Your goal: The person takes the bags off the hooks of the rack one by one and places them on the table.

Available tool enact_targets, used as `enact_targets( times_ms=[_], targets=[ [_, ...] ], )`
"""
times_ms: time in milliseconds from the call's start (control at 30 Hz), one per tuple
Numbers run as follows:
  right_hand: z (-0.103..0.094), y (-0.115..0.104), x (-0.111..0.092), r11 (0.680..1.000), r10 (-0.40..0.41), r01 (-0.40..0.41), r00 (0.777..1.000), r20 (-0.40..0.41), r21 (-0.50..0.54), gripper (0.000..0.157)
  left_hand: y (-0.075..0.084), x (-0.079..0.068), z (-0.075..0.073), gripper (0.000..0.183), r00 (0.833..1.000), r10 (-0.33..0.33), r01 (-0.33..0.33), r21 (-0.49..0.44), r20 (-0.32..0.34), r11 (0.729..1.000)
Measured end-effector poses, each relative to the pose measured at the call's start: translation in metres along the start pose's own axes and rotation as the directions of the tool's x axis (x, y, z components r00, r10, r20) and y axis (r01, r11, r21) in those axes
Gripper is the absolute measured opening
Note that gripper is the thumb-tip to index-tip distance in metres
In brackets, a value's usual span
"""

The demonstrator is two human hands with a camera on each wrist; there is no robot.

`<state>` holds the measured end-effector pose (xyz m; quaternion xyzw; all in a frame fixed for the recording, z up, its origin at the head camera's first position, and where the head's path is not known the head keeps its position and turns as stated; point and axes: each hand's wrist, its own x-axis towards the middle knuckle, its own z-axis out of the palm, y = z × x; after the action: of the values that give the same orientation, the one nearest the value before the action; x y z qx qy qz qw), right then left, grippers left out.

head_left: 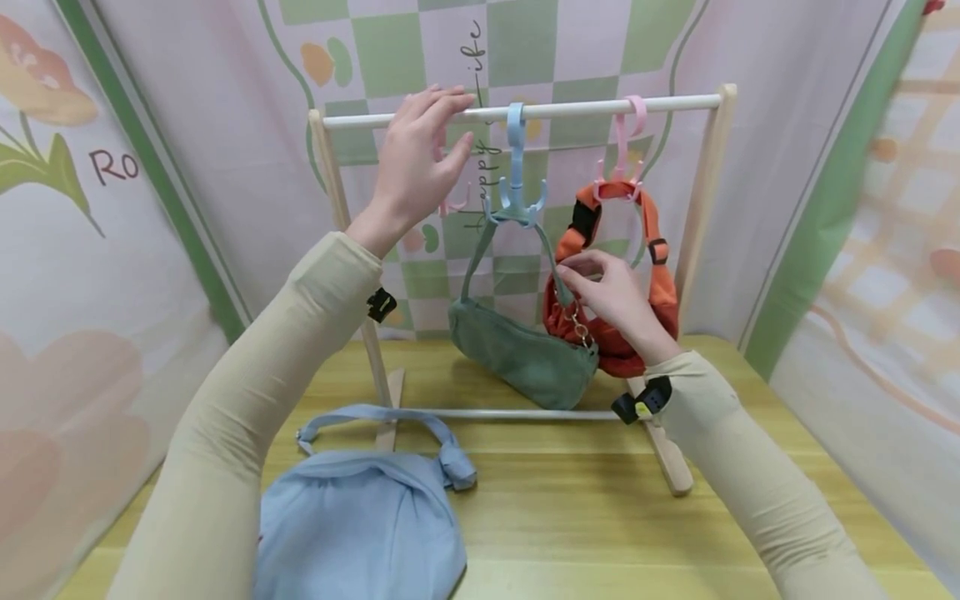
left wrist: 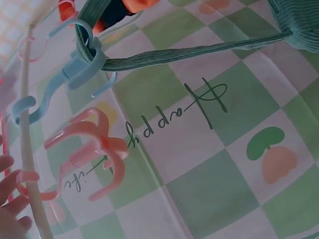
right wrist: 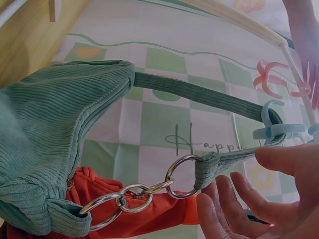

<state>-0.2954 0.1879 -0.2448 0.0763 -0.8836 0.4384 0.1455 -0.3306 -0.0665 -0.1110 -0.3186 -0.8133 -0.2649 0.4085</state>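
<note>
We look into a corner-like space hung with printed cloth. The back cloth [head_left: 390,58] carries pale and green checks, handwritten lettering [left wrist: 204,102] that includes "Happy", and a small orange-and-green motif [head_left: 317,64]. On our left, the left cloth [head_left: 187,67] shows a large orange flower [head_left: 37,79] and the letters "Ro" [head_left: 114,167]; the right cloth [head_left: 900,275] is plaid. Green bands [head_left: 150,167] run near both corners. Below, we see a yellowish wood-grain desk [head_left: 555,533] under soft light.

Green bag [head_left: 525,354], light-blue hook [head_left: 516,150], checked backdrop [head_left: 588,46]
</note>
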Motion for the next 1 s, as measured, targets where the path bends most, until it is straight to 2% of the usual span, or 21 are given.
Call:
enact_targets(
  times_ms=[267, 600, 833, 1000],
  targets=[
    [-0.002, -0.002, 0.002, 1.0, -0.017, 0.017, 1.0, -0.012, -0.023, 0.043, 0.003, 0.012, 0.003, 0.038, 0.997, -0.012, 0.009, 0.035, 0.083, 0.999],
    [-0.002, -0.003, 0.003, 0.998, -0.037, 0.036, 0.999, -0.022, -0.058, 0.044, 0.014, 0.021, 0.01, 0.04, 0.979, -0.045, 0.028, 0.088, 0.2, 0.996],
    [0.0, -0.003, 0.002, 0.998, -0.05, 0.049, 0.999, -0.011, -0.046, 0.053, 0.02, 0.025, 0.012, 0.041, 0.965, -0.058, 0.026, 0.129, 0.254, 0.991],
    [0.0, -0.003, 0.003, 0.997, -0.059, 0.06, 0.998, 0.008, -0.052, 0.05, 0.023, 0.026, 0.013, 0.041, 0.962, -0.073, 0.035, 0.143, 0.265, 0.989]
  ],
)
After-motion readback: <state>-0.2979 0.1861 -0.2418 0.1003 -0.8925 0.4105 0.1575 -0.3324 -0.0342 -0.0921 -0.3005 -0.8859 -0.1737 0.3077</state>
